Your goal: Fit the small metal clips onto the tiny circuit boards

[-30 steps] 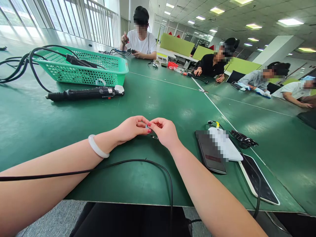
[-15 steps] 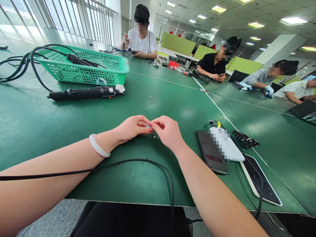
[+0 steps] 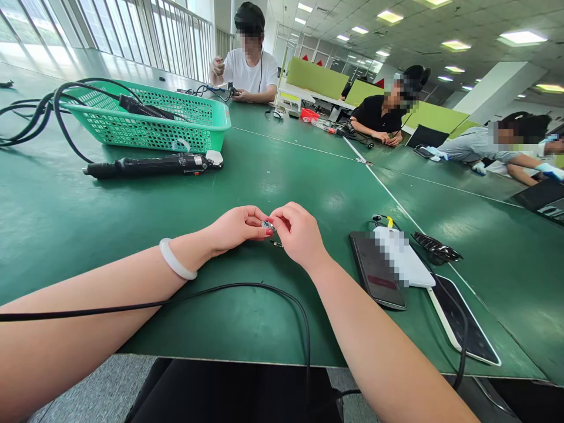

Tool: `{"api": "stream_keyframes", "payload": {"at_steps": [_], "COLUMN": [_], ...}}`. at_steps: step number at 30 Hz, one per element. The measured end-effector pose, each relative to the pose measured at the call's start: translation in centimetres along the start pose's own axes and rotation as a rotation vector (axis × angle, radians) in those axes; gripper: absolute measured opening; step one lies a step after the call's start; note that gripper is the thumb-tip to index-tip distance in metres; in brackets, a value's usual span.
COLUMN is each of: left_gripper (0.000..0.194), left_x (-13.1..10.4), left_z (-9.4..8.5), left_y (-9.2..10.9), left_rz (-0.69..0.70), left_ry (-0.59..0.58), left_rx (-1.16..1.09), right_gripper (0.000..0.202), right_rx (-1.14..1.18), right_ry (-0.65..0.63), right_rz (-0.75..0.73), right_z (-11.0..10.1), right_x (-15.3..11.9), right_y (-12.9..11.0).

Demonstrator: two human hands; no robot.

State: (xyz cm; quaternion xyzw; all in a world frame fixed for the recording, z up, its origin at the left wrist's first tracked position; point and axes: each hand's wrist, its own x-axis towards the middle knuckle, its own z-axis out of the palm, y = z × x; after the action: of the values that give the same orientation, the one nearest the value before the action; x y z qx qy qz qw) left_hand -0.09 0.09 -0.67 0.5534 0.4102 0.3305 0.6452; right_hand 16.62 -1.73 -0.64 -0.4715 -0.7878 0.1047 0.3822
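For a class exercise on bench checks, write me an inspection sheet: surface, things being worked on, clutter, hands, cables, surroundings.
Surface: green table, pale seam lines, small specks.
Things being worked on: small metallic part between the hands; small piece on the table below.
Clutter: green basket, black power tool, dark phone, white item, white-edged device, black clip-like object.
Hands: left hand pinches the part; right hand fingertips at it, grip hidden.
Cables: black cable crosses in front of left forearm; more cables loop at the basket.
Surroundings: railing, other people around the table.
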Motion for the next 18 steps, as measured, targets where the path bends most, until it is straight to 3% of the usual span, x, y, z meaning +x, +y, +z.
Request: {"api": "stream_keyframes", "payload": {"at_steps": [6, 14, 18], "left_gripper": [0.018, 0.02, 0.022], "left_x": [-0.2, 0.0, 0.0], "left_z": [0.0, 0.1, 0.1], "left_y": [0.1, 0.0, 0.0], "left_rz": [0.004, 0.007, -0.022], "left_ry": [0.005, 0.002, 0.013], "left_rx": [0.054, -0.04, -0.093], "right_gripper": [0.015, 0.018, 0.015], "right_rx": [0.007, 0.143, 0.153], "right_ry": [-0.036, 0.058, -0.008], "right_rz": [0.057, 0.168, 0.33], "right_z": [-0.2, -0.3, -0.5], "right_x": [0.0, 0.0, 0.4], "right_y": [-0.3, -0.4, 0.9]}}
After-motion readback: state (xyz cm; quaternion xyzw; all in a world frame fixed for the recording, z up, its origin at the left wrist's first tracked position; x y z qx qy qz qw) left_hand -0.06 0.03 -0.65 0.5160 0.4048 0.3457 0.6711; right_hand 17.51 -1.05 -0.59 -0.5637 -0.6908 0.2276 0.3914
